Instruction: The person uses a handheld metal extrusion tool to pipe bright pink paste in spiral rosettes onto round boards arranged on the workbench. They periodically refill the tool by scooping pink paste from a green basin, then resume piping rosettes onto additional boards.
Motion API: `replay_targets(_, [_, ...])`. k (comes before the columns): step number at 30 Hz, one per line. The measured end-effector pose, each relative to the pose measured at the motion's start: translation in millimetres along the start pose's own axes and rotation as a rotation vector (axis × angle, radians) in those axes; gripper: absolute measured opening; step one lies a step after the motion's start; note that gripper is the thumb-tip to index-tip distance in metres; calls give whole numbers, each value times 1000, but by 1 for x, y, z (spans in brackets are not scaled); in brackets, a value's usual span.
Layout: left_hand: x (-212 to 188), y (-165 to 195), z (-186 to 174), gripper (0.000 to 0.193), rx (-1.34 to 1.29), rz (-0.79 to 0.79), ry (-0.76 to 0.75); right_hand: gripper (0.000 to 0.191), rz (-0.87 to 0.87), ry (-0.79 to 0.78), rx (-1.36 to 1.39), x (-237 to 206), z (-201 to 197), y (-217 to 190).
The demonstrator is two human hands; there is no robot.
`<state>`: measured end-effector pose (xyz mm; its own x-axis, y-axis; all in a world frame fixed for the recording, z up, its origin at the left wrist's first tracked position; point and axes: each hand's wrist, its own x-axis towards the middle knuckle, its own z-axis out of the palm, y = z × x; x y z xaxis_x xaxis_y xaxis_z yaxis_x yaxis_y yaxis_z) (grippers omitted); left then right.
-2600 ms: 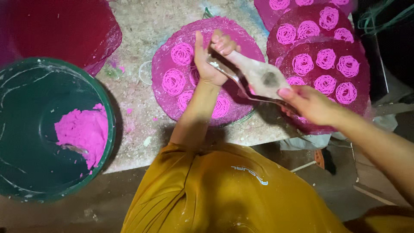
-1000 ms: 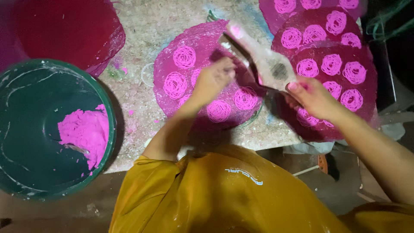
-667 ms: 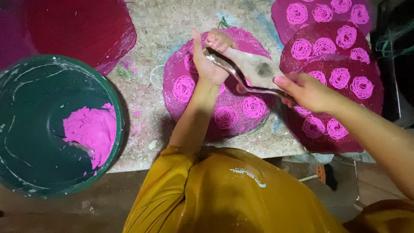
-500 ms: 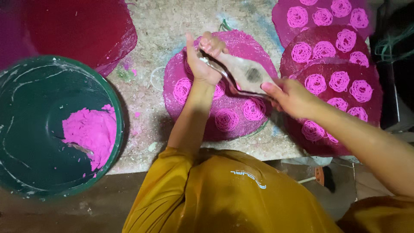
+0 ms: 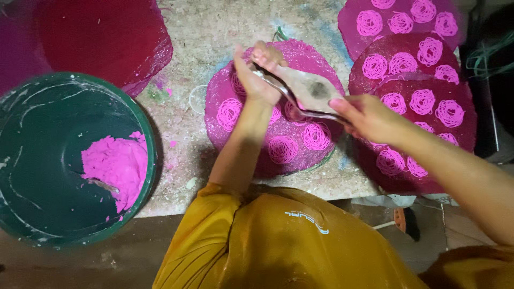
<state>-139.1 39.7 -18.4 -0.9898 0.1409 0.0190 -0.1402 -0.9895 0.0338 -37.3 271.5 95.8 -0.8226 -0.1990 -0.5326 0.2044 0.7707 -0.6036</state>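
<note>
**A:** So how far along is this tray? Both hands are on the metal press (image 5: 305, 93), held over the round pink mat (image 5: 278, 144) in the middle of the counter (image 5: 214, 32). Left hand (image 5: 258, 75) has its fingers wrapped tight round the far end, right hand (image 5: 364, 118) has its fingers closed on the near handles.

**B:** I count about four pink noodle coils (image 5: 282, 150) on that mat, mostly along its near and left edge. The far-right part, under the press, looks bare, so I'd say roughly half filled.

**A:** The mats (image 5: 423, 85) stacked at the right edge look fully covered in coils.

**B:** And the green basin (image 5: 152, 155) at the left edge has a good lump of pink dough (image 5: 115, 166) in it, plus a bare red mat (image 5: 101, 37) at the far-left corner. Plenty left, I reckon.
</note>
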Motion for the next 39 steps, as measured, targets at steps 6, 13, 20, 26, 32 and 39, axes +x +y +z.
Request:
replay_targets(6, [12, -20, 16, 53, -58, 6, -45, 56, -44, 197, -197, 5, -19, 8])
replay_targets(13, [4, 0, 11, 69, 604, -447, 285, 48, -168, 195, -32, 13, -15, 28])
replay_targets(20, [-12, -11, -49, 70, 1129, -762, 176, 45, -149, 192, 175, 23, -5, 53])
replay_targets(26, [-46, 12, -56, 48, 2223, -10, -548, 40, -237, 312, 181, 36, -4, 68])
replay_targets(32, [-43, 28, -10, 46, 1787, -61, -219, 43, -240, 176, 337, 51, -6, 57])
replay_targets(39, [24, 44, 3, 23, 119, 58, -128, 62, -76, -96, 91, 78, -13, -4])
